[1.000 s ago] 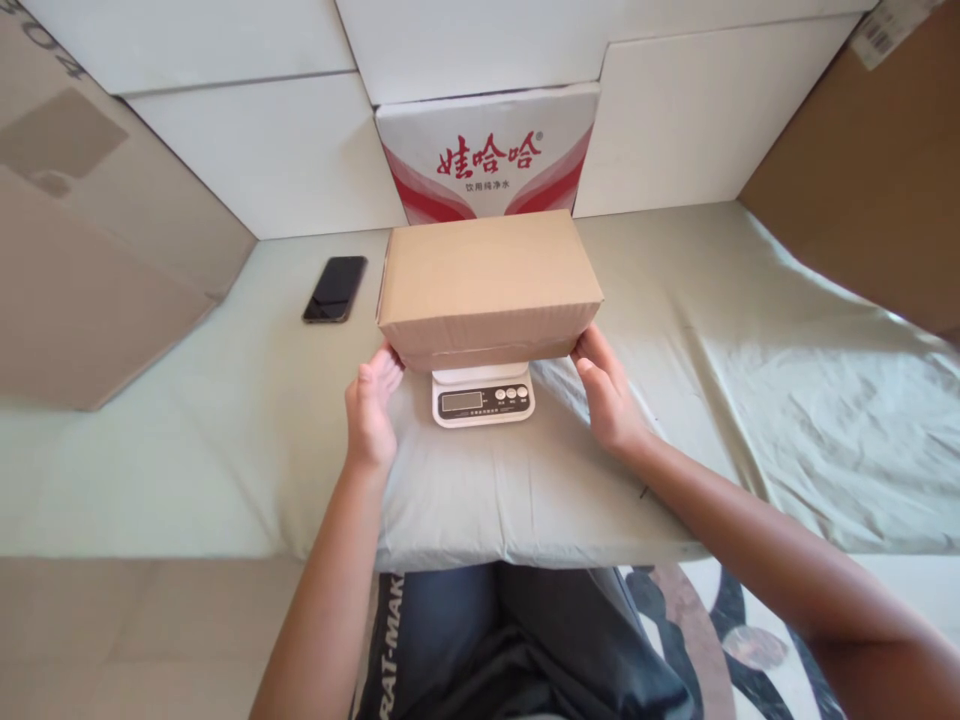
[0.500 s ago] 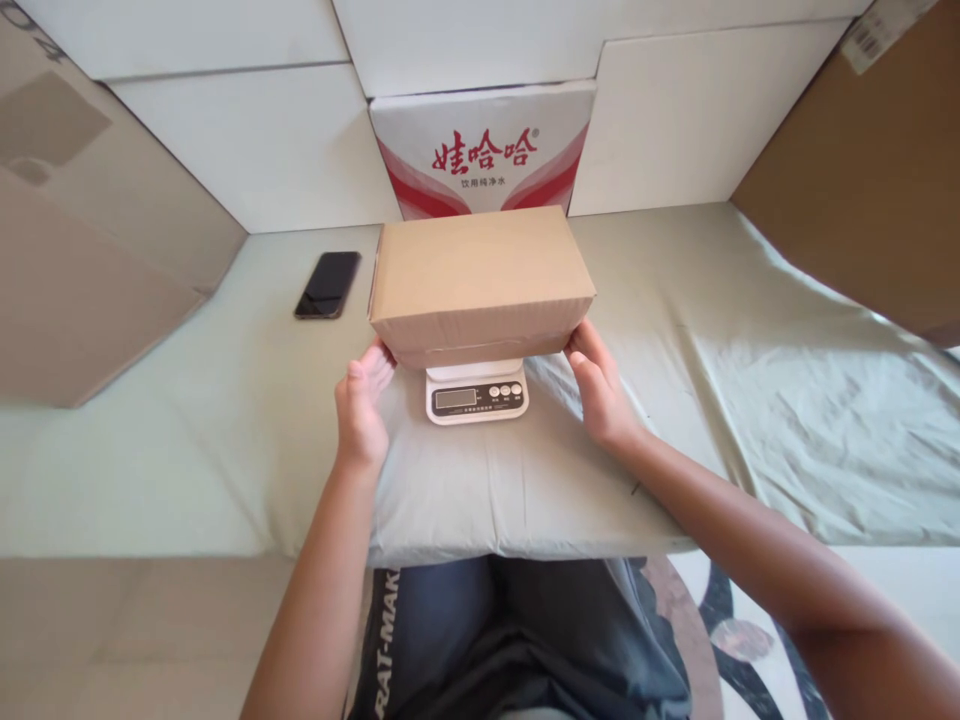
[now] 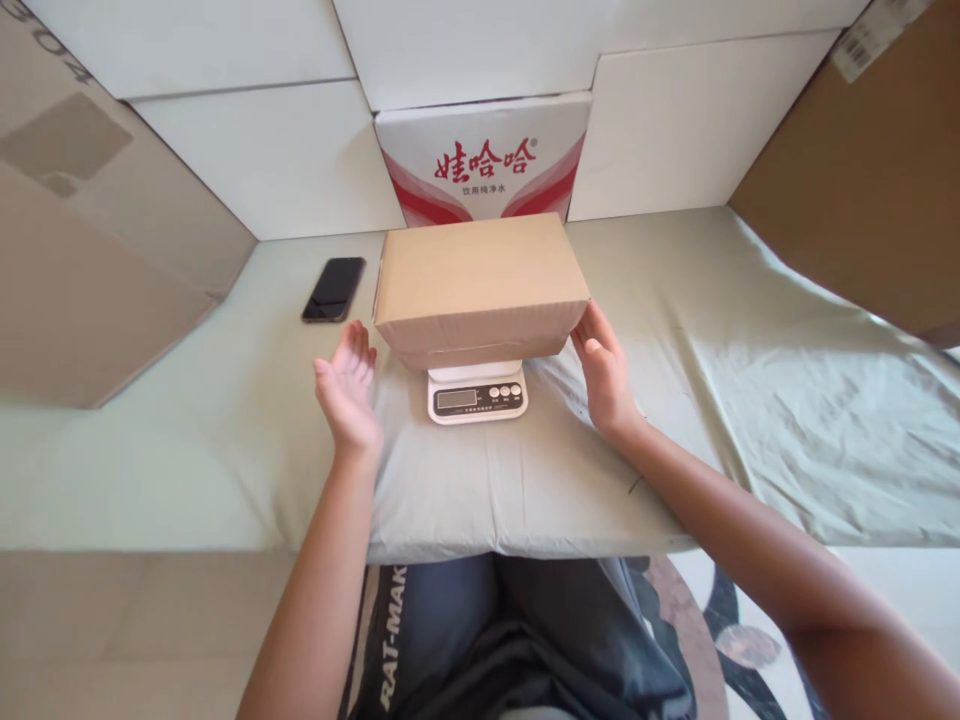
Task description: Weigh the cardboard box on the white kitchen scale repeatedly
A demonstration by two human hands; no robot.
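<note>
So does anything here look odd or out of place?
One thing: the cardboard box is far wider than the small scale beneath it, overhanging both sides. The scale sits on soft, wrinkled cloth, not a hard surface. Nothing spilled or damaged.

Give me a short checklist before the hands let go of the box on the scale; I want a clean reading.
1. Cardboard box resting on the scale: ok, it sits on the platform.
2. Left hand clear of the box: ok, open palm, apart from its side.
3. Right hand clear of the box: not ok, fingers touch the lower right corner.
4. Display readable: cannot tell, the digits are too small.
5. Box centred on the scale: cannot tell, the platform is hidden beneath it.
6. Phone away from the scale: ok, it lies apart on the cloth.
</note>
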